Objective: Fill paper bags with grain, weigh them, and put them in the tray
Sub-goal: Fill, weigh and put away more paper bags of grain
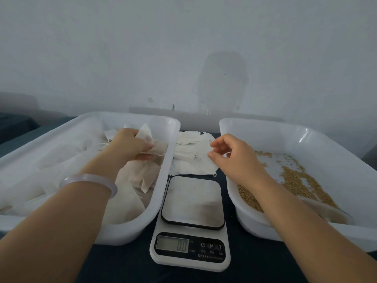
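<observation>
The left forearm (47, 217) comes in from 7 o'clock with a pale bracelet (89, 178) at the wrist. The left hand (128, 144) is down inside the tray (61, 127) at 9 o'clock, its fingers curled round a filled bag (152, 140) that lies on top of other filled bags. The right hand (234, 156) reaches in from 5 o'clock and hovers over the near edge of the stack of empty bags (189, 158). Its fingers are loosely bent, thumb and forefinger apart, and it holds nothing

The step in hand looks like the last of one round: the bag is being laid in the tray. Meanwhile the other hand appears to go for the next empty one. The next move calls for pinching a single sheet off the stack without dragging its neighbours along, then opening its mouth

The scale (191, 201) sits at 6 o'clock between the two trays, its plate bare and its display at zero. The stack lies just beyond it, at 12 o'clock from the plate. At 3 o'clock a second tray (306, 129) holds the grain (295, 180), thinly spread and heaped toward its near corner

All of this rests on a dark cloth (255, 262). Behind it stands a plain pale wall (183, 48) in dim light
</observation>
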`<state>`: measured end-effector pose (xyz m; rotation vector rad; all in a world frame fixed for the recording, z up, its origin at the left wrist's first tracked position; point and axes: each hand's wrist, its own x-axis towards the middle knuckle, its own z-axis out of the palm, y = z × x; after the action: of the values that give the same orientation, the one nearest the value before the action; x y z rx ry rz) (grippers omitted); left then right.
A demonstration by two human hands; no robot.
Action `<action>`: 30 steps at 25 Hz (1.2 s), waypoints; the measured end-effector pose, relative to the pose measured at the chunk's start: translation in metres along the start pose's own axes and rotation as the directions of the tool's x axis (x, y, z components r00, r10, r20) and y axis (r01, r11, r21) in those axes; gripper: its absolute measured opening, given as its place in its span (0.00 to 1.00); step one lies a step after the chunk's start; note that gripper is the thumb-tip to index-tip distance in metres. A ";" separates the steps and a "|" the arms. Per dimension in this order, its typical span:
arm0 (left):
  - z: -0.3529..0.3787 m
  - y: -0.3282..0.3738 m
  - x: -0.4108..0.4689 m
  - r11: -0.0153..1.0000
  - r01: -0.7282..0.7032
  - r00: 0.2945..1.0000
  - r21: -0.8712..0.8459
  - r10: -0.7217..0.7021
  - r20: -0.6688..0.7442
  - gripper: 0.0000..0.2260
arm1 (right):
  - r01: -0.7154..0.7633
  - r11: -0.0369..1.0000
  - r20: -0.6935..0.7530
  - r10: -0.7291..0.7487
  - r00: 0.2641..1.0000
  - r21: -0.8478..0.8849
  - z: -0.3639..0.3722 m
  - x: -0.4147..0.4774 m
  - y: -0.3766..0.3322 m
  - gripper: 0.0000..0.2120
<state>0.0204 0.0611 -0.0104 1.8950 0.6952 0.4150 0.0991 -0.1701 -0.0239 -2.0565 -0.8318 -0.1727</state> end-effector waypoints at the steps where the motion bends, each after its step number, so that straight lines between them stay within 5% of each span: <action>1: 0.000 -0.001 0.000 0.996 -0.001 1.000 0.087 0.001 -0.003 0.04 | 0.001 1.000 0.003 -0.001 1.000 -0.003 0.000 0.000 0.000 0.06; 4: -0.004 -0.001 -0.001 0.922 -0.060 0.996 0.383 0.083 -0.045 0.05 | 0.003 1.000 0.011 -0.003 1.000 -0.012 0.000 0.000 0.000 0.07; 8: -0.015 0.009 -0.011 0.857 -0.029 0.999 0.514 0.005 0.047 0.03 | -0.002 1.000 0.031 0.003 1.000 -0.029 -0.001 0.000 0.000 0.07; 11: -0.026 0.012 -0.020 0.875 0.009 0.962 0.485 -0.139 0.234 0.07 | -0.005 0.999 0.036 0.007 0.999 -0.051 -0.001 0.000 0.002 0.08; 15: -0.043 0.019 -0.040 0.890 -0.057 0.920 0.453 -0.129 0.369 0.11 | -0.014 0.998 0.037 0.016 0.999 -0.053 0.000 0.002 0.004 0.06; 19: -0.039 0.020 -0.050 0.653 -0.097 0.910 0.751 -0.248 0.333 0.16 | -0.005 0.997 0.044 0.008 0.999 -0.071 0.000 0.003 0.003 0.05; 22: -0.039 0.013 -0.054 0.562 -0.114 0.990 0.819 -0.005 0.141 0.19 | -0.010 0.997 0.044 0.013 0.999 -0.076 -0.001 0.002 0.004 0.05; 25: -0.049 0.010 -0.075 0.693 -0.399 0.892 0.601 0.445 0.080 0.14 | -0.017 0.997 0.058 0.021 0.998 -0.074 0.000 0.003 0.005 0.05; 28: -0.038 0.007 -0.099 0.552 -0.466 0.883 0.691 0.246 0.399 0.05 | -0.017 0.997 0.074 0.023 0.997 -0.079 0.000 0.003 0.004 0.05; 30: -0.031 0.006 -0.096 0.458 -0.418 0.894 0.785 0.051 0.446 0.06 | -0.015 0.994 0.093 0.026 0.995 -0.111 0.000 0.002 0.000 0.04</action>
<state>-0.0702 0.0206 0.0103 2.9860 0.3711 -0.2202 0.1002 -0.1690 -0.0235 -2.1899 -0.8756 -0.1128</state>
